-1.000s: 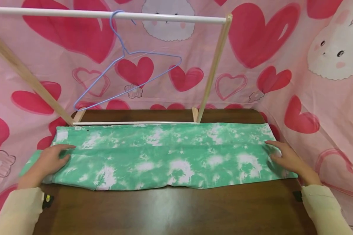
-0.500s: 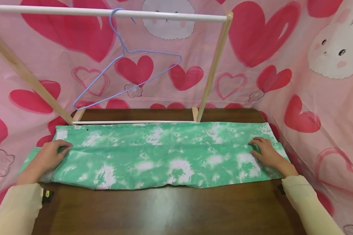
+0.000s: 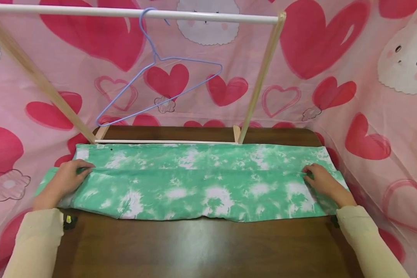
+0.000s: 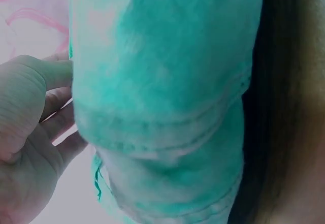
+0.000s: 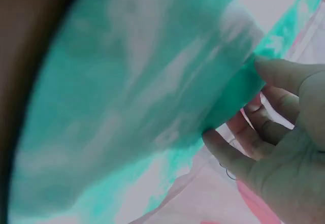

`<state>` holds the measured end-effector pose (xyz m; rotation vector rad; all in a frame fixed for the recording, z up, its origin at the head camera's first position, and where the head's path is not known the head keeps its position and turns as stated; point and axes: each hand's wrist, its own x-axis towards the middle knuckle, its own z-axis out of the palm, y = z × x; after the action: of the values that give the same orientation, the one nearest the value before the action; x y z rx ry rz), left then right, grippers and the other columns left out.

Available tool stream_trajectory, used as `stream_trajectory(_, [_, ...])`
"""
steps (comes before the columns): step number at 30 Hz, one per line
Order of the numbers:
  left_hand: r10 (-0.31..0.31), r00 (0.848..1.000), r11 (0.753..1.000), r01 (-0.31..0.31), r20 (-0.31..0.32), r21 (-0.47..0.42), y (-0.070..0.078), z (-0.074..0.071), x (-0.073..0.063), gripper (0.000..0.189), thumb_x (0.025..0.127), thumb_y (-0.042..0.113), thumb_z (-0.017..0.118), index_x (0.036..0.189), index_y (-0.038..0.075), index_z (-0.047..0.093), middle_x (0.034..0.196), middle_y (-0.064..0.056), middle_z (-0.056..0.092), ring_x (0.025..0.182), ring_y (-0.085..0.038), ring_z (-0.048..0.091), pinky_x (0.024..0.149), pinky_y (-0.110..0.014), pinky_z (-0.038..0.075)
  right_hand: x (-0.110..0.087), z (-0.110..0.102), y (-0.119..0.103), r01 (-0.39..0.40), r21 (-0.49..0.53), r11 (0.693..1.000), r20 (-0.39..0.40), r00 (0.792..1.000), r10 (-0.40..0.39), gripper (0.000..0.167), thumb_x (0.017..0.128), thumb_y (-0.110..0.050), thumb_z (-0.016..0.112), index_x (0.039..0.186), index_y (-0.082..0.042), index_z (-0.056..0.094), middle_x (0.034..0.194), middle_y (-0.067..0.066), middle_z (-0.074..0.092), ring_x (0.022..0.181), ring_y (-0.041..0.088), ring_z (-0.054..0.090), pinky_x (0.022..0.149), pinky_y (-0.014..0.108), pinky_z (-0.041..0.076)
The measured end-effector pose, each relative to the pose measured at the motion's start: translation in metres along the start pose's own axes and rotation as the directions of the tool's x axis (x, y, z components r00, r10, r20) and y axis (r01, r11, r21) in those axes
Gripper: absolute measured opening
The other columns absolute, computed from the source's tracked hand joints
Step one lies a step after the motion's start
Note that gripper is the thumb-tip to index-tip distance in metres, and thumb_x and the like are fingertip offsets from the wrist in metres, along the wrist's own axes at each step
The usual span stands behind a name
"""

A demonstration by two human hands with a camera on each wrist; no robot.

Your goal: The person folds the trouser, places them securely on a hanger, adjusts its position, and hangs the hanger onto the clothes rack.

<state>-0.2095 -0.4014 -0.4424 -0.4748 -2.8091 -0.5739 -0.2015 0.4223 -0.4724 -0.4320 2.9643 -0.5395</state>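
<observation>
A green and white tie-dye garment (image 3: 194, 193) lies folded into a long strip across the brown table. It has a crease along its length, a dark dot near its far left corner and stitched hems (image 4: 152, 132) at its left end. My left hand (image 3: 69, 175) pinches the fold near that end, thumb toward the fingers. At the other end, my right hand (image 3: 323, 183) pinches the same crease, raising it slightly. In the right wrist view, the thumb and index fingertip of the right hand (image 5: 284, 142) meet the cloth's edge.
Behind the garment stands a wooden rack with a white top rail (image 3: 90, 12) and a low white bar (image 3: 166, 142). A blue wire hanger (image 3: 154, 58) hangs from the rail. Pink heart-print fabric (image 3: 257, 58) surrounds the table (image 3: 194, 251).
My right hand has moved left from the garment's right end onto the crease and now pinches it. My left hand stays by the left end, its fingers closing on the fold. The view has shifted slightly.
</observation>
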Motion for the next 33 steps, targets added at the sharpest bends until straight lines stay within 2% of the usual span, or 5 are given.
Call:
stream_trajectory(9, [-0.015,0.987,0.999,0.02,-0.157,0.029,0.01,0.001,0.013,0.019,0.084,-0.011,0.071,0.103,-0.009,0.073,0.102,-0.028,0.066,0.096,-0.048,0.057,0.079,-0.063,0.044,-0.009,-0.042,0.002,0.051,0.007,0.999,-0.158,0.986,-0.05,0.009,0.088,0.002,0.075,0.095,0.002,0.071,0.091,0.011,0.07,0.082,0.028,0.064,0.07,0.025,0.054])
stream_trajectory(12, [-0.046,0.988,0.998,0.05,-0.149,0.023,0.009,0.007,0.017,0.018,0.086,-0.01,0.068,0.104,-0.009,0.073,0.105,-0.03,0.065,0.1,-0.05,0.055,0.081,-0.067,0.043,-0.005,-0.043,0.002,0.055,-0.003,0.998,-0.185,0.981,-0.055,0.011,0.087,0.001,0.076,0.097,0.004,0.071,0.092,0.014,0.069,0.084,0.033,0.065,0.074,0.033,0.057])
stream_trajectory(19, [-0.072,0.997,0.997,0.073,0.027,-0.031,0.0,0.025,0.011,0.022,0.086,-0.007,0.07,0.107,-0.009,0.073,0.106,-0.034,0.068,0.103,-0.053,0.06,0.086,-0.068,0.045,0.004,-0.026,0.009,0.035,-0.079,0.996,-0.061,0.997,-0.04,0.021,0.088,-0.001,0.072,0.106,0.01,0.07,0.102,0.028,0.07,0.097,0.047,0.064,0.089,0.065,0.049])
stream_trajectory(25, [-0.106,0.967,0.991,0.121,0.233,-0.053,-0.003,0.03,0.008,0.034,0.09,0.0,0.067,0.122,-0.011,0.065,0.122,-0.039,0.061,0.116,-0.059,0.052,0.095,-0.07,0.041,-0.003,-0.032,0.029,-0.029,-0.135,0.99,-0.032,0.999,0.025,0.026,0.087,-0.003,0.071,0.106,0.015,0.067,0.102,0.033,0.069,0.098,0.052,0.063,0.09,0.07,0.044])
stream_trajectory(33, [0.016,0.998,1.0,-0.017,-0.058,-0.02,-0.001,0.024,0.014,0.021,0.076,-0.013,0.077,0.095,-0.005,0.076,0.092,-0.021,0.069,0.088,-0.044,0.064,0.074,-0.059,0.049,-0.023,-0.042,0.052,-0.101,0.0,0.995,-0.143,0.985,0.1,0.034,0.088,-0.008,0.078,0.105,0.018,0.066,0.098,0.036,0.067,0.085,0.046,0.063,0.069,0.052,0.058])
